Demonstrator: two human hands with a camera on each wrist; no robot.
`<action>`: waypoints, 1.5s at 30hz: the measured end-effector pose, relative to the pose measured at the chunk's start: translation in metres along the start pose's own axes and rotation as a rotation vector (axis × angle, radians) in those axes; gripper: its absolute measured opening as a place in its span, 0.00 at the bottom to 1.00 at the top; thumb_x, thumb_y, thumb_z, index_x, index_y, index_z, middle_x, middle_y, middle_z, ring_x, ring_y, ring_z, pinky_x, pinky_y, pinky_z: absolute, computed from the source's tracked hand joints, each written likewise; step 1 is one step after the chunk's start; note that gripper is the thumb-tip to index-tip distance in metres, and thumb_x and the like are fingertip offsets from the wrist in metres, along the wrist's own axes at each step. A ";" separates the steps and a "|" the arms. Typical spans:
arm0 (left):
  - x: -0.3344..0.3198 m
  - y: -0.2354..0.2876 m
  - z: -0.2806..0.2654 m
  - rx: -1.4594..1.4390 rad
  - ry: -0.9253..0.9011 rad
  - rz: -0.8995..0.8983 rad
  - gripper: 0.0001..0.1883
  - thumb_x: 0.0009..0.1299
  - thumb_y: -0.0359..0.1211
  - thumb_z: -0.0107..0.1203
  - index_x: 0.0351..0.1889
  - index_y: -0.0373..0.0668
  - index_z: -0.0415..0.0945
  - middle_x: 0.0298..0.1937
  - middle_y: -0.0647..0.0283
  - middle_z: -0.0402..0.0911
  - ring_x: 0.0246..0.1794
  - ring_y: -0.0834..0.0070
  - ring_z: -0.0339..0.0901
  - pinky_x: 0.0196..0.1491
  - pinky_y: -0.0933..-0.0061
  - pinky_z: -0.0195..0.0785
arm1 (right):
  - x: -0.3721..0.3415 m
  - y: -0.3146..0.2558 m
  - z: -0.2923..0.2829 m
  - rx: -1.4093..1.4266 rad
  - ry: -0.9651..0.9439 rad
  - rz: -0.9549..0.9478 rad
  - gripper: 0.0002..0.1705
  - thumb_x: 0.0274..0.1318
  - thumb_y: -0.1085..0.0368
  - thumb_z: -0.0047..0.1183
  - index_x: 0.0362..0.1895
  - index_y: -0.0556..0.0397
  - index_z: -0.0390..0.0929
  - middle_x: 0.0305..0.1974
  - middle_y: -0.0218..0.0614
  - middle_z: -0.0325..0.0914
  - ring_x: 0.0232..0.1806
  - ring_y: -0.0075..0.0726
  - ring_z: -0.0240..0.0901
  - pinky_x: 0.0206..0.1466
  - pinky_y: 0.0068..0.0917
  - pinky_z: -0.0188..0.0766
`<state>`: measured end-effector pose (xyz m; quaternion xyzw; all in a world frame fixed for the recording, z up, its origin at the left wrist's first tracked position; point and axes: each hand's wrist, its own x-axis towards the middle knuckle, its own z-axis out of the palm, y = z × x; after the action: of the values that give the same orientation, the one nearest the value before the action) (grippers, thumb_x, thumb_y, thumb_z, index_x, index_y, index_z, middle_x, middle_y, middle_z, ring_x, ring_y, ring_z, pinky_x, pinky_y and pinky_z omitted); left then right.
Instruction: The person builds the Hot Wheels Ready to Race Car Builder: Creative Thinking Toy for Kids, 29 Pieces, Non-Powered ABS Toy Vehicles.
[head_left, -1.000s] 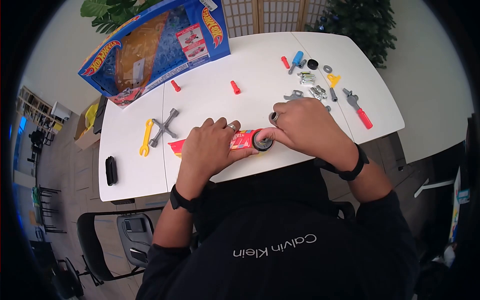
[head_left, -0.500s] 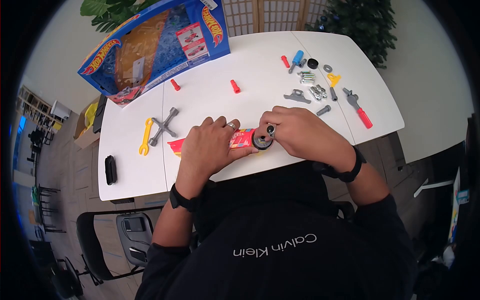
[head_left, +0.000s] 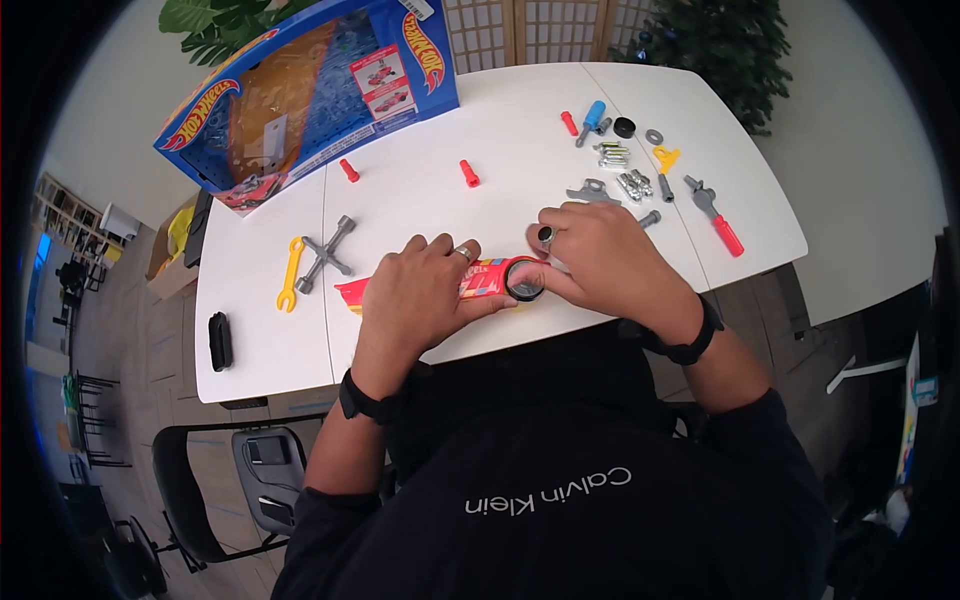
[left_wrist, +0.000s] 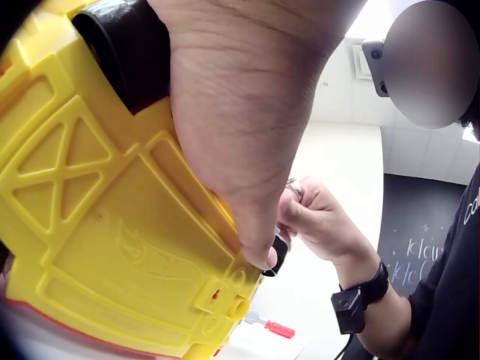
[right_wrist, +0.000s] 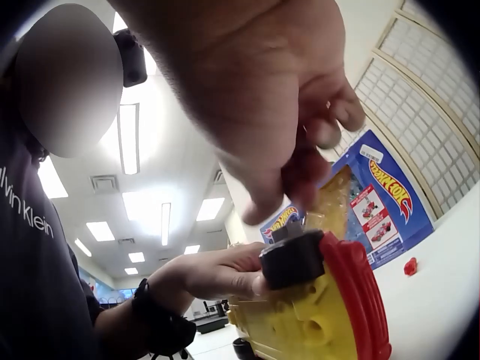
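Observation:
My left hand (head_left: 415,300) grips a toy car (head_left: 485,279), red on top, its yellow underside (left_wrist: 150,247) filling much of the left wrist view. The left thumb lies beside a black wheel (head_left: 526,280) at the car's right end. In the right wrist view, a small grey piece (right_wrist: 289,233) stands up from the middle of that black wheel (right_wrist: 294,260). My right hand (head_left: 610,260) is at the wheel, thumb over its face in the head view. Seen from the right wrist, its fingers are loosely bent, thumb and fingertips apart just above the grey piece.
A blue toy box (head_left: 310,100) stands at the back left. A yellow wrench (head_left: 291,275), a grey cross wrench (head_left: 327,254) and a black case (head_left: 220,341) lie left. Behind my right hand are silver screws (head_left: 634,185), a grey part (head_left: 594,190) and a red-handled tool (head_left: 728,236).
My right hand has turned at the wheel: its fingers were bunched over the wheel's middle half a second ago, and now the thumb extends across it. The left hand and car have stayed put.

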<state>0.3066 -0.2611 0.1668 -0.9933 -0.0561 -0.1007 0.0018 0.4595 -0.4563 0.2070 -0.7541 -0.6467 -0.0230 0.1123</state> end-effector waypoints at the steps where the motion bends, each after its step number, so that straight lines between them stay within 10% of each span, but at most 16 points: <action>1: 0.000 0.000 -0.001 -0.002 0.006 0.005 0.43 0.64 0.76 0.59 0.51 0.45 0.89 0.37 0.62 0.86 0.42 0.63 0.85 0.39 0.63 0.78 | -0.001 0.002 0.002 0.142 0.116 -0.030 0.14 0.69 0.54 0.63 0.42 0.52 0.88 0.40 0.35 0.81 0.47 0.43 0.80 0.51 0.40 0.76; 19: 0.000 0.000 0.002 0.010 0.010 0.005 0.43 0.63 0.76 0.59 0.51 0.45 0.89 0.37 0.62 0.85 0.41 0.63 0.85 0.39 0.62 0.78 | -0.011 0.001 0.025 0.100 0.186 -0.153 0.06 0.54 0.75 0.63 0.37 0.56 0.89 0.46 0.32 0.82 0.54 0.42 0.76 0.61 0.37 0.74; 38: 0.002 0.004 -0.002 0.001 -0.006 -0.013 0.42 0.65 0.75 0.60 0.53 0.45 0.89 0.40 0.60 0.87 0.42 0.63 0.87 0.37 0.61 0.80 | -0.019 -0.049 0.043 -0.201 0.279 0.176 0.14 0.63 0.63 0.64 0.47 0.59 0.87 0.45 0.38 0.79 0.53 0.39 0.73 0.53 0.36 0.70; 45: 0.000 0.004 0.000 0.012 0.034 -0.001 0.39 0.65 0.73 0.61 0.51 0.46 0.86 0.36 0.62 0.84 0.39 0.62 0.84 0.36 0.58 0.77 | -0.029 -0.022 0.044 0.136 0.342 0.115 0.12 0.65 0.61 0.65 0.42 0.57 0.88 0.45 0.37 0.79 0.48 0.44 0.76 0.51 0.41 0.73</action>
<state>0.3075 -0.2654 0.1672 -0.9914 -0.0570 -0.1171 0.0085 0.4280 -0.4728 0.1619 -0.7656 -0.5741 -0.1007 0.2722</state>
